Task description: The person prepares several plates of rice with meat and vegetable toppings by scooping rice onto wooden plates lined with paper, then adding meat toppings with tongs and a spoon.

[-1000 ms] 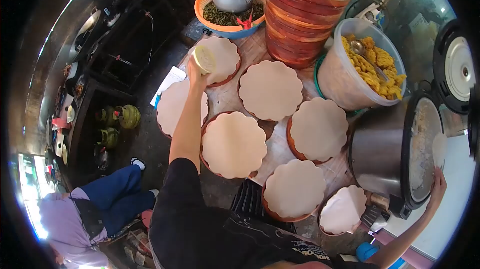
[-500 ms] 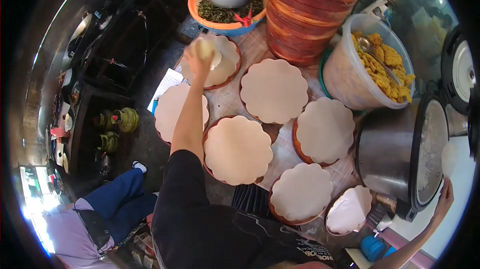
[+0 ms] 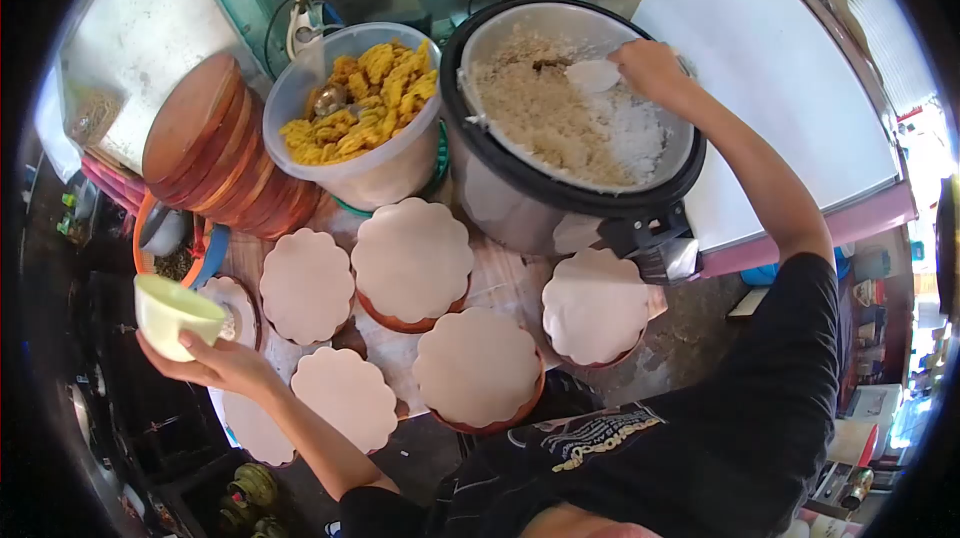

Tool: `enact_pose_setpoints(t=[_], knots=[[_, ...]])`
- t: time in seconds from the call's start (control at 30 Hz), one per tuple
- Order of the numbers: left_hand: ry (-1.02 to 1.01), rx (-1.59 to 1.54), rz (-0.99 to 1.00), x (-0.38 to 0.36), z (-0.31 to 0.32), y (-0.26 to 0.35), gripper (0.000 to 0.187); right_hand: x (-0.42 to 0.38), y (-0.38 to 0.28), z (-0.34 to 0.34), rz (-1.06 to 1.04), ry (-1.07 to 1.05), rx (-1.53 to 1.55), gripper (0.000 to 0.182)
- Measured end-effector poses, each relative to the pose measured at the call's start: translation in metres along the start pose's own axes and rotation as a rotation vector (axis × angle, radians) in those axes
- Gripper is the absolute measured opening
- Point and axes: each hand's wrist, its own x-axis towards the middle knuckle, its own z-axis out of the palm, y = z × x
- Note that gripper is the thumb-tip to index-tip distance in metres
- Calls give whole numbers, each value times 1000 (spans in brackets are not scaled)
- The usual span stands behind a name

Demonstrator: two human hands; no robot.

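My left hand is closed around a pale green bowl, held tilted above the left side of the table; its inside is mostly hidden. Just beyond it, a paper-lined plate carries some rice. On the right, my right hand grips a white rice paddle, whose blade touches the rice inside a large rice cooker. Several brown plates lined with scalloped paper lie between my arms.
A stack of brown plates stands at the left beside a clear tub of yellow food with a spoon. An orange basin holds dark greens and a grey bowl. A white surface lies right of the cooker.
The view has swung right toward the cooker. My left hand has lifted the bowl off the paper-lined plate, where rice now shows. My right hand has brought the paddle into the rice.
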Motion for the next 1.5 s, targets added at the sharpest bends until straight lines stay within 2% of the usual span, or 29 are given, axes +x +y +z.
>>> enact_pose_setpoints(t=[0.03,0.17,0.37,0.57,0.63,0.67,0.8,0.97,1.03,1.07,1.17,1.27,1.4,1.47,1.5], knots=[[-61,36,12,-12,8,4,65,10,6,9,-32,-37,-26,9],[-200,-28,-65,-60,45,29,65,23,16,49,-184,-43,128,6],[-307,-156,-283,-101,67,48,70,6,16,30,-269,-380,107,8],[-429,-357,-443,-123,90,65,74,3,7,45,-286,-430,344,11],[-467,-429,-486,-130,100,66,75,1,3,40,-366,-444,332,13],[-498,-549,-522,-133,103,62,55,4,3,34,-406,-439,323,14],[-587,-670,-499,-133,124,82,52,-12,-16,5,-413,-528,418,17],[-617,-850,-770,-127,153,110,49,-9,-32,23,-520,-577,632,18],[-657,-881,-919,-122,166,122,51,-9,-28,23,-508,-665,758,18],[-687,-877,-990,-119,173,120,57,-12,-24,21,-495,-710,825,18],[-883,-1032,-1130,-112,191,125,64,-15,-1,6,-381,-808,905,18],[-905,-893,-1121,-121,213,131,64,-21,28,-12,-281,-644,952,21],[-908,-764,-1143,-147,238,128,60,-32,59,-57,-64,-321,1022,18],[-960,-805,-1251,-159,247,128,59,-42,59,-79,52,-153,996,19],[-985,-824,-1306,-166,252,129,58,-47,51,-83,98,10,952,18]])
